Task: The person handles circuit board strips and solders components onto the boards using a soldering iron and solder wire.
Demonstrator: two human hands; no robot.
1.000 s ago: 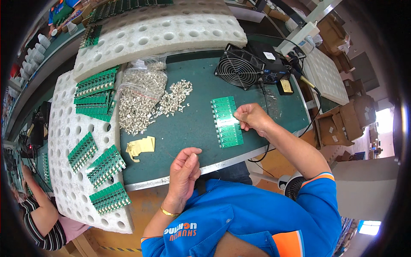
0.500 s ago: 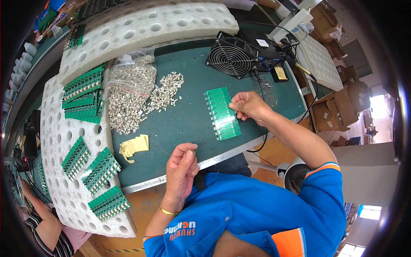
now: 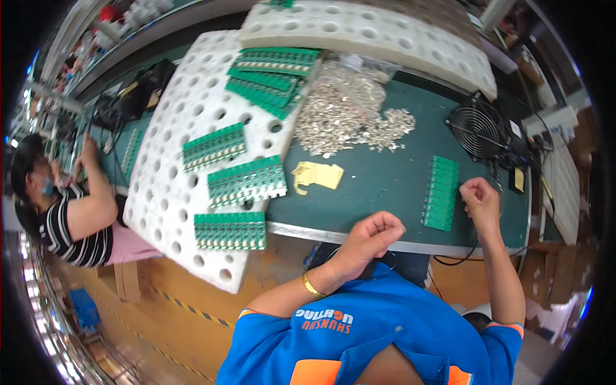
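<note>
**Laid Flat, Close at Hand**

Spread across a rough white foam sheet pocked with round holes (image 3: 213, 266): 3 separate green circuit boards (image 3: 246, 181), with an overlapping green stack (image 3: 273, 67) farther back. Alongside, a wrinkled clear plastic bag of tiny silvery parts (image 3: 340, 99), a loose silvery heap (image 3: 391, 128) and a creased pale-yellow scrap (image 3: 321, 176).

Flat on the tabletop's right side, a slim rectangular green circuit panel (image 3: 441, 192), toothed along the left edge. Just beside its right edge, the bare right hand (image 3: 482, 202), fingers curled; impossible to tell fully closed from slightly parted. Near the table's front edge, the bare left hand (image 3: 372, 240), thumb and fingertips together; impossible to tell if gripping anything.

Underneath, a smooth dark-green tabletop (image 3: 378, 192); toward its far right, a round-grilled black fan (image 3: 476, 130). At left, a co-worker in a black-and-white striped top (image 3: 80, 224).
</note>
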